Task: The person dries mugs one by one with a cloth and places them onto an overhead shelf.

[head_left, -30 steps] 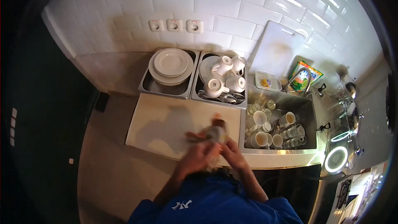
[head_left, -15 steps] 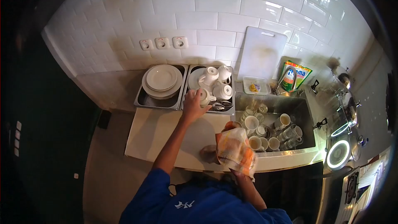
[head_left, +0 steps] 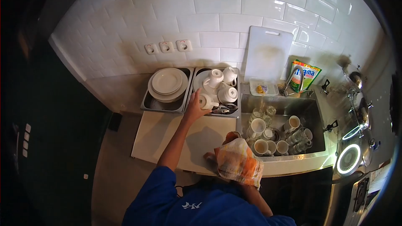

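My left hand (head_left: 195,108) reaches into the right-hand metal tray (head_left: 237,114), its fingers around a white cup (head_left: 205,101) that lies there near the tray's front. More white cups (head_left: 214,78) and some cutlery (head_left: 224,109) are in the same tray. My right hand (head_left: 210,157) is mostly hidden under an orange and white checked cloth (head_left: 238,161), which hangs over it above the counter's front edge. A few fingers show at the cloth's left side.
Stacked white plates (head_left: 166,81) lie in the left metal tray (head_left: 145,106). The sink (head_left: 320,136) on the right holds several cups and glasses. Behind it are a faucet (head_left: 300,75), a cutting board (head_left: 268,54), a small clear container (head_left: 273,88) and a detergent pouch (head_left: 309,75).
My hands have parted: the left went from the cloth to a cup in the tray, while the cloth opened out over my right hand. The camera view has shifted.
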`<state>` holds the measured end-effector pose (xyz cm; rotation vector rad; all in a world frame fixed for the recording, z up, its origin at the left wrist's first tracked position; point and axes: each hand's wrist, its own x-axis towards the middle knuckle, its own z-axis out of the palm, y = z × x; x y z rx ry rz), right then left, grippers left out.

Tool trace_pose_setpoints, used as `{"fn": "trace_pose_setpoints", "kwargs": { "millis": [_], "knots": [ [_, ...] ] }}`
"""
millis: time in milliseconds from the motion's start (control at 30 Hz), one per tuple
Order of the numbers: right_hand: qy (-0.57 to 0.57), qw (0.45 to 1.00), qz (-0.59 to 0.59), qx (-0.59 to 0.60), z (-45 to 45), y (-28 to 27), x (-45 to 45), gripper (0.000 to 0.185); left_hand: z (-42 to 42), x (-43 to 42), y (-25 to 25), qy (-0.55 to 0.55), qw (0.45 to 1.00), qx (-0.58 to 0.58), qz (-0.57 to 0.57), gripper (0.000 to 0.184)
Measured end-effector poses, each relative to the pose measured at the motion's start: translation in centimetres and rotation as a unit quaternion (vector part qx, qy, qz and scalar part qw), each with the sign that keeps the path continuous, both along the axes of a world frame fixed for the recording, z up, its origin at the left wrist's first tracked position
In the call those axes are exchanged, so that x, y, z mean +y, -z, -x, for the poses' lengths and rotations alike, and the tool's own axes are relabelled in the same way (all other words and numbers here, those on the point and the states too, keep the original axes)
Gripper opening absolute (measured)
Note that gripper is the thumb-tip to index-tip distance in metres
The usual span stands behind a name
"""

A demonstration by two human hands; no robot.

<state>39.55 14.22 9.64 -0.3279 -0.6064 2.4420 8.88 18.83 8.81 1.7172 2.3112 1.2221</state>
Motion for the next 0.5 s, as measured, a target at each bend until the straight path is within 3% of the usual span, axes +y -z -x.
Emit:
{"fn": "trace_pose_setpoints", "kwargs": {
  "millis": [200, 500],
  "knots": [
    [-0.031, 0.999, -0.008, 0.006, 1.2, -0.8, 0.0, 0.036, 0.7, -1.8, 2.3, -0.014, 0.999, 0.037, -0.026, 0.091],
    [-0.021, 0.999, -0.022, -0.022, 1.4, -1.6, -0.3, 0.037, 2.8, -1.7, 3.5, -0.001, 0.997, -0.077, -0.016, 0.100]
  ]
}}
